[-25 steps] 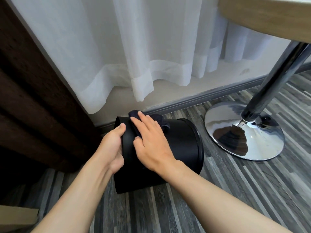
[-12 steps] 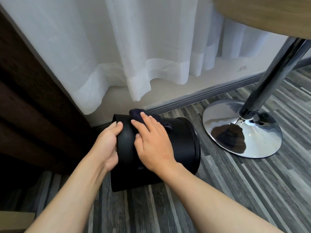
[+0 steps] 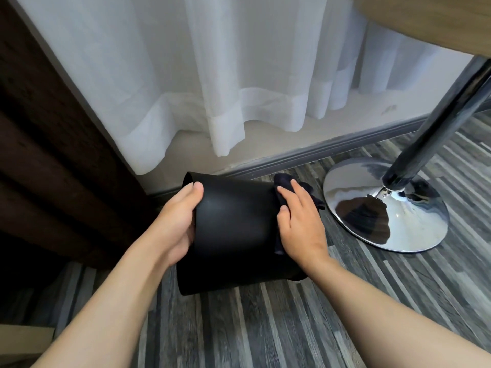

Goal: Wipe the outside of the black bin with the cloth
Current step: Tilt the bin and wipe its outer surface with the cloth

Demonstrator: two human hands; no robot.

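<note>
Bin (image 3: 236,235) tipped sideways. My left hand (image 3: 178,224) grips its left end, thumb on top. My right hand (image 3: 301,224), fingers straight, presses cloth (image 3: 282,181) against its right side.

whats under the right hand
A dark cloth, pressed flat by the right hand against the black bin's side. The hand covers most of the cloth; only its edges show.

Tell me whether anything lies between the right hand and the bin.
Only the cloth: it lies under the right hand, pressed against the bin's right side. The left hand grips the bin's left edge directly.
</note>
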